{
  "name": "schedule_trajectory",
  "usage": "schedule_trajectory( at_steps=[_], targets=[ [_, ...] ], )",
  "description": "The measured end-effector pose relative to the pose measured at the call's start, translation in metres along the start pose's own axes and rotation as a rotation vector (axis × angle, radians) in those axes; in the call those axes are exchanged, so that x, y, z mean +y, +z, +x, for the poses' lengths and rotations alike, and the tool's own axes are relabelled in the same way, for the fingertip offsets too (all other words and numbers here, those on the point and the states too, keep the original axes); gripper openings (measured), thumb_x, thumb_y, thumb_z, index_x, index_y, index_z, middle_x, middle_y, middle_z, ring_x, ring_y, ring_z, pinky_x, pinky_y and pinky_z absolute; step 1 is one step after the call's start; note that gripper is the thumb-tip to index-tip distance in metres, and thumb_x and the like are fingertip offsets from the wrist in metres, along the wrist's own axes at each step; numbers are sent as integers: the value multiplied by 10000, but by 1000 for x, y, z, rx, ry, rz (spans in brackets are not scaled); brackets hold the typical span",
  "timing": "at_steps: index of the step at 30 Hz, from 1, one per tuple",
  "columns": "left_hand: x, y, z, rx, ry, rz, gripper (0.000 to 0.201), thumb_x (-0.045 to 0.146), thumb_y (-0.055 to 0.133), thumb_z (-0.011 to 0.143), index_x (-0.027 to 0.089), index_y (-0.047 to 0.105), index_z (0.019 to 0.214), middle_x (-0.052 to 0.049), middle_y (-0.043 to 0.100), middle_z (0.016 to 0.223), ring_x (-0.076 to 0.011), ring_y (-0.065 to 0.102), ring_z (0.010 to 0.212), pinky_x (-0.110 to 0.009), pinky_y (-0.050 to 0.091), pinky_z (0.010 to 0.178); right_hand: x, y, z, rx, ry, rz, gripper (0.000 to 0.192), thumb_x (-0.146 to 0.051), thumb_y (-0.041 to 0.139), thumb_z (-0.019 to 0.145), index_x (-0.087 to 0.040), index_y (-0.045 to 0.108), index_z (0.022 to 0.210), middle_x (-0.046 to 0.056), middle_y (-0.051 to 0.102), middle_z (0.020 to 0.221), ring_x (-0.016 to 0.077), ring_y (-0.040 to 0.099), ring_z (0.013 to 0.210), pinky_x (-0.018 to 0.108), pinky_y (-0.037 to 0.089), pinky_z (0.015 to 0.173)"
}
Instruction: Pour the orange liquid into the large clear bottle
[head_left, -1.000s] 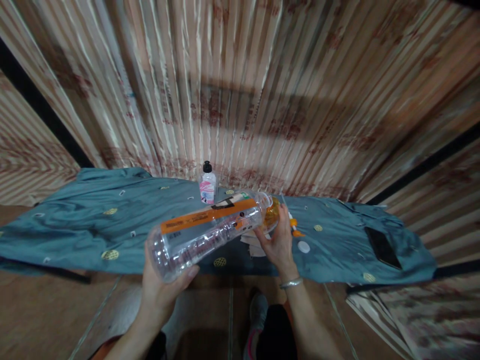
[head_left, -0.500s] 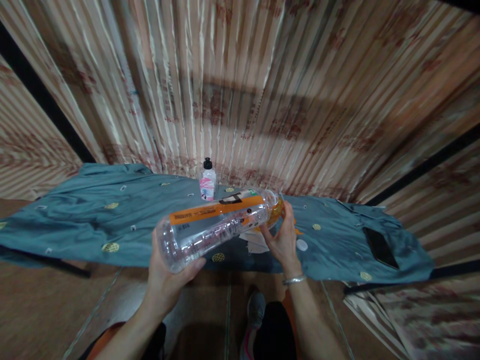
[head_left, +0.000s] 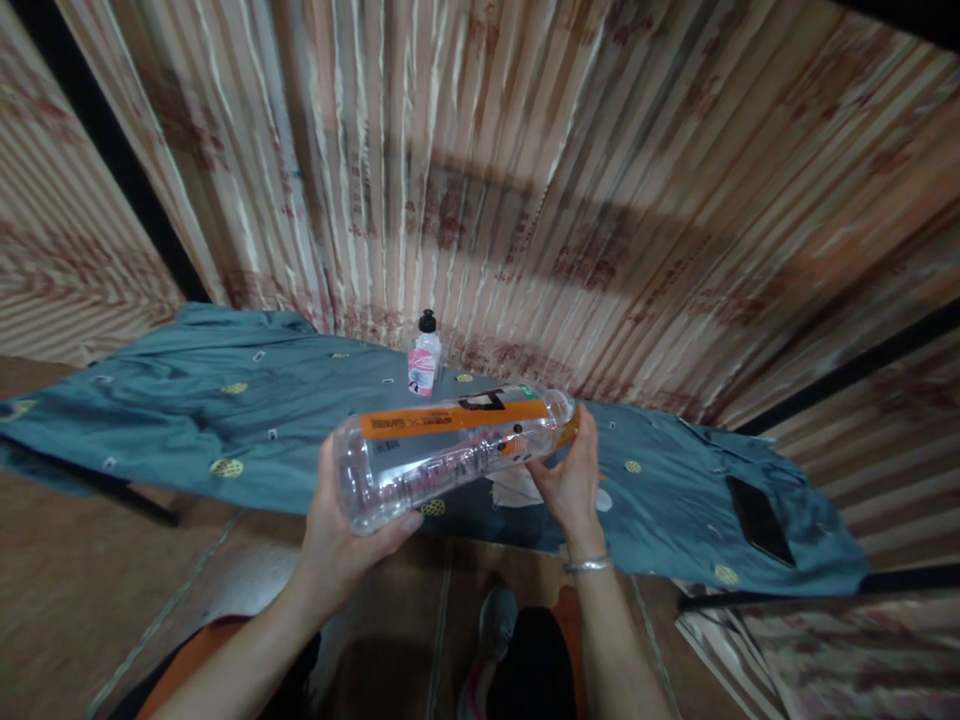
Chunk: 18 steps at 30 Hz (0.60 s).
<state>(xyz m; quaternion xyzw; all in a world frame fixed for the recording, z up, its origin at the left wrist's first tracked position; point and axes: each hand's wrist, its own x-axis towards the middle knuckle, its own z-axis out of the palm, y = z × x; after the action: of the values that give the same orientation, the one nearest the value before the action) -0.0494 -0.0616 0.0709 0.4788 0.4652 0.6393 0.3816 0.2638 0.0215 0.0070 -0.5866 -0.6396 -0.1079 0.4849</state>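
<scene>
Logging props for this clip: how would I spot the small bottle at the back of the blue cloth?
Start at the wide blue patterned cloth below the striped curtain. At its far edge stands a small clear bottle with a black cap and pink label. It stands upright and untouched, unlike the large clear orange-labelled bottle held sideways.

Clear glossy plastic bottle (head_left: 450, 445), matt orange label; soft blue cloth (head_left: 187, 420); glossy phone (head_left: 760, 505).

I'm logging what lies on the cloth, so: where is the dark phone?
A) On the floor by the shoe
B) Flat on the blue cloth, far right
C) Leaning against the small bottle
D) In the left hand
B: the phone lies flat on the blue cloth at its right end, well apart from the small bottle and both hands, which hold the large clear bottle.
</scene>
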Motion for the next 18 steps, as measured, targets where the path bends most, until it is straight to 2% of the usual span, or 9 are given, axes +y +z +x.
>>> schedule_trajectory(
  at_steps=[4, 8, 15, 18],
  targets=[
    [-9, -1, -6, -9, 32, -24, 1193, 560, 1078, 611, 252, 523, 1622, -174, 739, 1575, -437, 728, 1474, -585, 598, 1248, -1, -1, 2, 13, -6, 15, 1004, -625, 781, 960, -130, 383, 1737, 316, 547, 1698, 489, 523, 1633, 784, 454, 1339],
    [0, 1, -9, 14, -20, -45, 1190, 568, 1086, 627, 253, 511, 1620, -171, 743, 1576, -414, 733, 1462, -554, 594, 1251, -1, -1, 3, 22, -10, 34, 982, -593, 810, 923, -159, 414, 1711, 283, 580, 1660, 474, 548, 1602, 767, 469, 1330],
    [11, 2, -9, -20, -58, -29, 1217, 600, 1076, 618, 222, 506, 1624, -199, 711, 1606, -453, 683, 1521, -606, 548, 1299, -4, 2, 2, 11, 82, 77, 1054, -612, 860, 879, -141, 409, 1708, 295, 576, 1689, 463, 589, 1581, 683, 517, 1313],
    [18, 8, -14, 62, -87, -61, 1241, 638, 1078, 617, 222, 504, 1636, -183, 703, 1628, -449, 657, 1554, -601, 498, 1347, -8, 2, 2, -9, 122, 97, 1082, -648, 865, 862, -126, 422, 1700, 298, 617, 1654, 452, 665, 1498, 647, 567, 1264]
  ],
)
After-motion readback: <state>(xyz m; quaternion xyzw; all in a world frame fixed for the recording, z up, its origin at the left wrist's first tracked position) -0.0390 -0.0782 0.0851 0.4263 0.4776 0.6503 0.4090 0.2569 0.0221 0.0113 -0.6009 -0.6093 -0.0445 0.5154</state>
